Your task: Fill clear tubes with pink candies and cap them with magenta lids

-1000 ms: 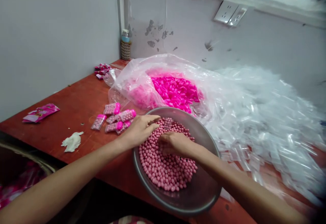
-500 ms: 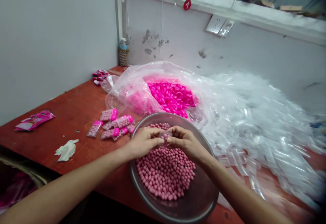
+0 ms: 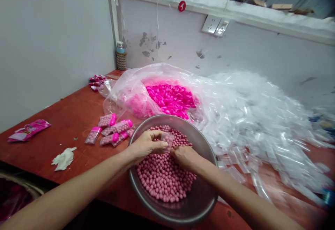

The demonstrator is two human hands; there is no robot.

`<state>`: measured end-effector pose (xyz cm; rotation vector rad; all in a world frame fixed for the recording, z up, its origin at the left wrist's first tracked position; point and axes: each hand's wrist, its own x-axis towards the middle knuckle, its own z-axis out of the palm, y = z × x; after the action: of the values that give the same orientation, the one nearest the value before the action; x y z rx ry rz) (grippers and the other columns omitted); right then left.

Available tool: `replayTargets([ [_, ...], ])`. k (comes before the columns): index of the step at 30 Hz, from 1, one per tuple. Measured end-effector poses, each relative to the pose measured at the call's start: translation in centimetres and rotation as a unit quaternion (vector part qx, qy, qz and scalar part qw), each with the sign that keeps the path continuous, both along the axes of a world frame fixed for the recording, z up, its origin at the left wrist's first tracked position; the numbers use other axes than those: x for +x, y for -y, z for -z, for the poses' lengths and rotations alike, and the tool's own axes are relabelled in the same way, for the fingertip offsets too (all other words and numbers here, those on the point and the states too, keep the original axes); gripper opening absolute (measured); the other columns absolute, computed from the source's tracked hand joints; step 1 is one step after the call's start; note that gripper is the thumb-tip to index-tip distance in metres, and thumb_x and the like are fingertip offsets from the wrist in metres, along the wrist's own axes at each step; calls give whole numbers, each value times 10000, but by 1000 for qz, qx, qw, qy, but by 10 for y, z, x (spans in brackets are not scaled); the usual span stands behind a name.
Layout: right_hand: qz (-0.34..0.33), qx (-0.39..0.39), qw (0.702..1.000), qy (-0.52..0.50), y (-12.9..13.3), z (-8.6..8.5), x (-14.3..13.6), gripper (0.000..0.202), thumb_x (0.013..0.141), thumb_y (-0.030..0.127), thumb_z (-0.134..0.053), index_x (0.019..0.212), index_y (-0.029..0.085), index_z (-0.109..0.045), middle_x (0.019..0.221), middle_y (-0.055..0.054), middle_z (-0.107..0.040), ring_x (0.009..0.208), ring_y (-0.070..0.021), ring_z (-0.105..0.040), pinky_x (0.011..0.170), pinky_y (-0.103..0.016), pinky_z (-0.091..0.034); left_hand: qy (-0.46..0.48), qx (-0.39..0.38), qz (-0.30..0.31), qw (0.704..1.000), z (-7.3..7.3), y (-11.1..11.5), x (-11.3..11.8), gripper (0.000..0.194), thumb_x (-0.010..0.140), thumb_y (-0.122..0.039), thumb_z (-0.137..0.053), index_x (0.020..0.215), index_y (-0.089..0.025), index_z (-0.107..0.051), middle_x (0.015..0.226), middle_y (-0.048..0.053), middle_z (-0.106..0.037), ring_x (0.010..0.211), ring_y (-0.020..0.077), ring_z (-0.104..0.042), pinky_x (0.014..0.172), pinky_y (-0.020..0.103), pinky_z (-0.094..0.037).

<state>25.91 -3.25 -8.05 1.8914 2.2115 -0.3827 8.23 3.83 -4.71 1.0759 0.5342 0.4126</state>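
Observation:
My left hand [image 3: 147, 145] pinches a small clear plastic box [image 3: 168, 142] between thumb and fingers, above a steel bowl [image 3: 211, 181]. Some pink balls show through the box wall. Round pink balls [image 3: 164, 181] are heaped in the bowl. Just right of the box, my right hand [image 3: 186, 157] is lowered to the heap with its fingers curled together. Its fingertips are hidden, so what they hold cannot be made out. Left of the bowl lie several filled clear boxes [image 3: 106, 120] with bright pink caps.
Behind the bowl, a plastic bag [image 3: 123, 87] holds loose pink caps [image 3: 172, 99]. Clear empty boxes [image 3: 251, 115] are piled at the right. Pink packets [image 3: 30, 129] and a crumpled white scrap [image 3: 63, 159] lie on the red table [image 3: 65, 118]. A bottle [image 3: 120, 47] stands in the corner.
My right hand has let go of the clear box and moved down into the pink balls. My left hand keeps the box, now tilted more into view. The whole view has shifted slightly.

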Motion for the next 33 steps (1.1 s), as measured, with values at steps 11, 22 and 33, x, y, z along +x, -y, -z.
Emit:
replayTargets([
  [11, 82, 262, 903, -331, 7, -55, 0, 226, 851, 267, -507, 1039, 219, -623, 929, -43, -653, 822, -152, -604, 729, -222, -450, -91, 317, 32, 943, -7, 1, -4, 170, 740, -177, -533, 869, -137, -636, 870, 25, -642, 874, 181, -559, 803, 260, -402],
  [22, 95, 190, 894, -395, -2, -57, 19, 266, 854, 339, -490, 1036, 195, -618, 837, -31, -648, 741, -136, -597, 669, -222, -464, -89, 251, 33, 963, -6, 2, -3, 279, 772, -240, -560, 1038, -171, -613, 1017, 36, -630, 987, 183, -539, 876, 252, -386],
  [33, 285, 136, 949, 23, -141, -17, 140, 197, 844, 264, -498, 844, 111, -621, 835, -96, -633, 807, -174, -594, 712, -275, -451, -91, 208, 9, 974, -3, 0, -5, 310, 788, -341, -567, 1077, -243, -619, 990, 17, -651, 951, 196, -565, 826, 241, -434],
])
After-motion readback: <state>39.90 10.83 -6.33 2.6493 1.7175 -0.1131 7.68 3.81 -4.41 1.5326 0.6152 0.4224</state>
